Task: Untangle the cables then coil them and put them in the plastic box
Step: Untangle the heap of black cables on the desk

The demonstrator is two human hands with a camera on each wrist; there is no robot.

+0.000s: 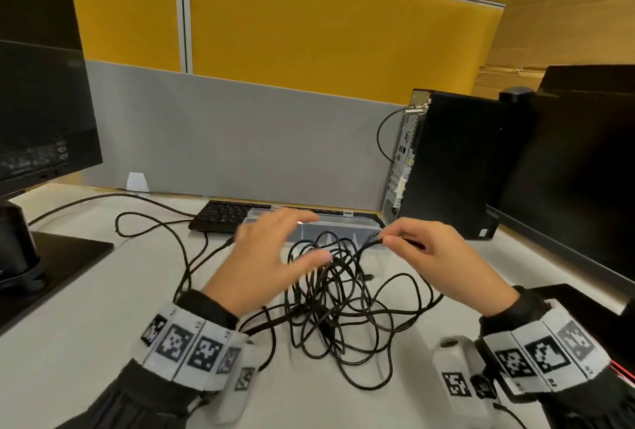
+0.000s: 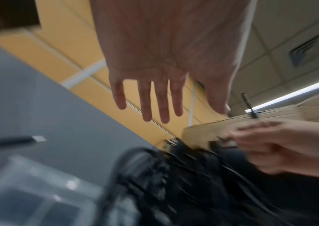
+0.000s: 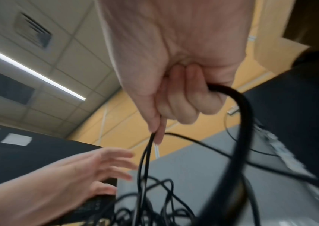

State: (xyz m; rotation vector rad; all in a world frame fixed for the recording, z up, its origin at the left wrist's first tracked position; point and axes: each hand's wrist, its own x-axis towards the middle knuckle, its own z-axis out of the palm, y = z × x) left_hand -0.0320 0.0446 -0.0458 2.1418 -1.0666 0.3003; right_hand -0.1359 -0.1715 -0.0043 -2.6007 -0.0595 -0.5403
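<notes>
Right hand [image 1: 443, 257] is pinching a strand of the black cable tangle [image 1: 338, 301] lying before the plastic box [image 1: 330, 224], while the left hand [image 1: 271, 257], fingers spread and gripping nothing, is hovering directly above the tangle.

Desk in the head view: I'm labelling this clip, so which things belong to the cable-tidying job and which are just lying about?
Part of the job:
- tangled black cables
- clear plastic box
- right hand, pinching a cable strand
- left hand, fingers spread above the tangle

Just lying about:
- keyboard
- computer tower
- left monitor
- right monitor
</notes>
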